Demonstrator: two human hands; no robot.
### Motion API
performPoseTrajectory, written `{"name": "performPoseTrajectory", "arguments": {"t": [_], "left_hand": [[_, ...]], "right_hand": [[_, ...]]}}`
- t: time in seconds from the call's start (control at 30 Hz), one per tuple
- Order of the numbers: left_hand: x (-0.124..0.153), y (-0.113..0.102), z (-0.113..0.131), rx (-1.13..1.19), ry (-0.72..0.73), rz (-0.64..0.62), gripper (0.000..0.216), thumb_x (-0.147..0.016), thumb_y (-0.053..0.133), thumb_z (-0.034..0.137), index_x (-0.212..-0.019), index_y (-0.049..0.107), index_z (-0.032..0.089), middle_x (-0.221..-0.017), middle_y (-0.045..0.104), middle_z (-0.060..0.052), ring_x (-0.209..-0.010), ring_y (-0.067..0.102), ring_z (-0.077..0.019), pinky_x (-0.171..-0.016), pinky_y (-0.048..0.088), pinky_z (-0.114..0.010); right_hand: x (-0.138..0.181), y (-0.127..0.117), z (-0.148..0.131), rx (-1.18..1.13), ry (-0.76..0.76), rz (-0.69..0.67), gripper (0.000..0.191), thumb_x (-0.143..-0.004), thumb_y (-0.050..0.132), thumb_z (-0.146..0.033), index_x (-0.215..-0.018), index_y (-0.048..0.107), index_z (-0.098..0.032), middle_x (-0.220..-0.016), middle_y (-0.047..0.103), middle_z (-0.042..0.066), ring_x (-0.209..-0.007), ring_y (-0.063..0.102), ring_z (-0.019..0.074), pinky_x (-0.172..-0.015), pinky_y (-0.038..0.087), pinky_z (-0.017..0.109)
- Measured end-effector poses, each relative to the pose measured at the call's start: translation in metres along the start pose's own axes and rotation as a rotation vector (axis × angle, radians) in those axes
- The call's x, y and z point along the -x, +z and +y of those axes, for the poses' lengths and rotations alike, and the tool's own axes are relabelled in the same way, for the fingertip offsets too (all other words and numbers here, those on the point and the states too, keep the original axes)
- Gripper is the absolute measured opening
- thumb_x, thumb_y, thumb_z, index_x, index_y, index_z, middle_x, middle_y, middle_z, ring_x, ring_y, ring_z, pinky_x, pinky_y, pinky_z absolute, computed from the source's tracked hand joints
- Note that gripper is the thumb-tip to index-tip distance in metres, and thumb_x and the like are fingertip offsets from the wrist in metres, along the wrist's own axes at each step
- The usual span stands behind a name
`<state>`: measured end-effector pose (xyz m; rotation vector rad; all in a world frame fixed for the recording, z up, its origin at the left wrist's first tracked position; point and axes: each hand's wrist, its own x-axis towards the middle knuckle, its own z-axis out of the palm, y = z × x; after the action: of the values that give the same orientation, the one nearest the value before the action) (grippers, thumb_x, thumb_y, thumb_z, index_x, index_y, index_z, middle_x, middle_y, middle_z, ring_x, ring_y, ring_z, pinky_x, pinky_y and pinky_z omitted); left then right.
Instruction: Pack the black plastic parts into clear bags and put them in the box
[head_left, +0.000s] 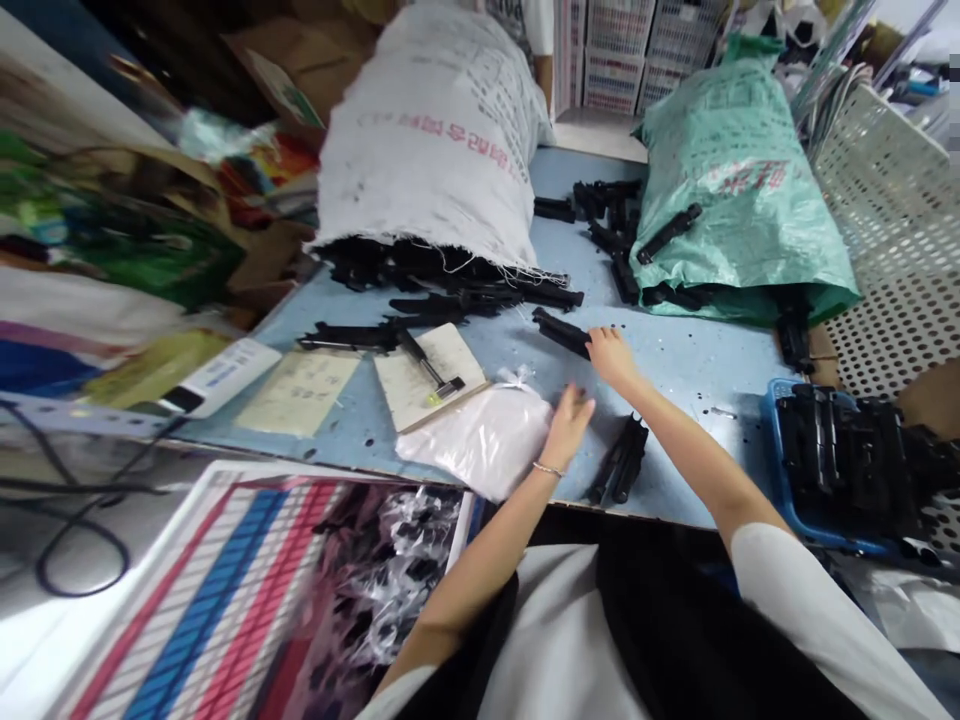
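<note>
item: one black part [561,332], long and narrow, at the middle of the blue table [697,362], slanting down from upper left to lower right; its lower right end meets the right hand [611,358].

right hand: arm stretched forward and inward from the right, elbow slightly bent, back of the hand upward; fingers closed about the end of the black part, which points away from them to the left. whether the part is lifted or rests on the table cannot be told.

left hand: arm reaching forward and inward from lower left, a thin bracelet [551,468] at the wrist; fingers loosely bent and moderately spread, nothing seen in the grasp. it lies nearer the body than the black part, below it in view and apart from it, just beside a tied plastic bag [480,440] of pale contents.

near the hands: a pair of black pieces [621,460], side by side at the table's front edge; left of the bag, a pale board [394,388] bearing a black-handled tool [429,366]; further left, a yellowish sheet [300,392] with handwriting.

outward: a white woven sack [427,140], black parts at its mouth; a green sack [739,190], likewise; at right, a blue basket [780,465] filled with black parts.
</note>
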<state>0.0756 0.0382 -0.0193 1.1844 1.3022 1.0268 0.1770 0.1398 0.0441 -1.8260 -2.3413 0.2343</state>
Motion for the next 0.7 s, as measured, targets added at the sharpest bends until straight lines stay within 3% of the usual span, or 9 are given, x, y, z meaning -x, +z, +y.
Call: {"name": "performPoseTrajectory", "arguments": {"t": [0.07, 0.13, 0.23, 0.37, 0.47, 0.53, 0.6, 0.7], "left_hand": [[-0.015, -0.017, 0.011, 0.178, -0.040, 0.135, 0.072, -0.099, 0.048, 0.041, -0.158, 0.009, 0.026, -0.146, 0.050, -0.015, -0.124, 0.059, -0.0214, -0.103, 0.050, -0.043], [-0.019, -0.026, 0.024, 0.269, -0.021, 0.169, 0.079, -0.098, 0.050, 0.044, -0.158, 0.000, 0.029, -0.145, 0.051, -0.012, -0.122, 0.060, -0.0202, -0.101, 0.052, -0.041], [-0.001, -0.023, 0.042, 0.288, 0.034, 0.015, 0.081, -0.094, 0.056, 0.045, -0.158, 0.008, 0.030, -0.138, 0.056, -0.011, -0.112, 0.063, -0.0211, -0.096, 0.055, -0.040], [0.041, -0.013, 0.057, 0.226, 0.098, -0.173, 0.091, -0.090, 0.063, 0.048, -0.158, 0.006, 0.031, -0.136, 0.053, -0.013, -0.095, 0.066, -0.0194, -0.086, 0.058, -0.039], [0.060, -0.012, 0.065, 0.224, 0.111, -0.217, 0.090, -0.090, 0.063, 0.050, -0.157, 0.006, 0.031, -0.132, 0.052, -0.013, -0.081, 0.064, -0.0154, -0.080, 0.059, -0.037], [0.064, -0.016, 0.069, 0.213, 0.108, -0.245, 0.085, -0.091, 0.060, 0.050, -0.157, 0.009, 0.031, -0.130, 0.053, -0.012, -0.075, 0.063, -0.0140, -0.075, 0.059, -0.036], [0.063, -0.021, 0.070, 0.172, 0.120, -0.260, 0.085, -0.091, 0.060, 0.050, -0.158, 0.011, 0.031, -0.129, 0.054, -0.012, -0.077, 0.063, -0.0156, -0.075, 0.058, -0.036], [0.058, -0.028, 0.071, 0.165, 0.107, -0.298, 0.087, -0.089, 0.061, 0.051, -0.158, 0.011, 0.031, -0.127, 0.056, -0.012, -0.080, 0.064, -0.0177, -0.075, 0.058, -0.037]], "right_hand": [[0.041, 0.001, -0.006, -0.031, -0.085, 0.050, 0.031, -0.102, 0.042, -0.024, -0.120, 0.062, -0.010, -0.114, 0.066, 0.019, -0.110, 0.056, 0.0309, -0.087, 0.048, 0.041], [0.081, -0.003, -0.008, -0.109, -0.233, 0.094, 0.035, -0.102, 0.045, -0.035, -0.122, 0.061, -0.011, -0.110, 0.067, 0.017, -0.105, 0.058, 0.0301, -0.088, 0.048, 0.042], [0.113, -0.018, 0.001, -0.304, -0.262, 0.197, 0.039, -0.104, 0.038, -0.043, -0.123, 0.059, -0.016, -0.105, 0.067, 0.013, -0.098, 0.060, 0.0255, -0.087, 0.050, 0.039], [0.105, -0.040, 0.026, -0.330, -0.187, 0.346, 0.044, -0.104, 0.033, -0.047, -0.121, 0.057, -0.015, -0.110, 0.064, 0.015, -0.100, 0.059, 0.0257, -0.090, 0.049, 0.041], [0.096, -0.048, 0.032, -0.294, -0.248, 0.280, 0.040, -0.103, 0.034, -0.048, -0.105, 0.061, -0.018, -0.102, 0.064, 0.015, -0.098, 0.057, 0.0269, -0.089, 0.048, 0.043], [0.096, -0.047, 0.028, -0.400, -0.238, 0.230, 0.041, -0.101, 0.036, -0.053, -0.094, 0.060, -0.020, -0.093, 0.062, 0.012, -0.092, 0.056, 0.0253, -0.084, 0.048, 0.041], [0.099, -0.042, 0.021, -0.668, -0.131, 0.153, 0.046, -0.099, 0.036, -0.061, -0.084, 0.055, -0.022, -0.079, 0.058, 0.006, -0.076, 0.054, 0.0205, -0.072, 0.047, 0.035], [0.105, -0.037, 0.015, -1.151, 0.126, -0.091, 0.054, -0.090, 0.041, -0.074, -0.076, 0.048, -0.023, -0.063, 0.046, -0.003, -0.054, 0.042, 0.0127, -0.052, 0.037, 0.027]]}}
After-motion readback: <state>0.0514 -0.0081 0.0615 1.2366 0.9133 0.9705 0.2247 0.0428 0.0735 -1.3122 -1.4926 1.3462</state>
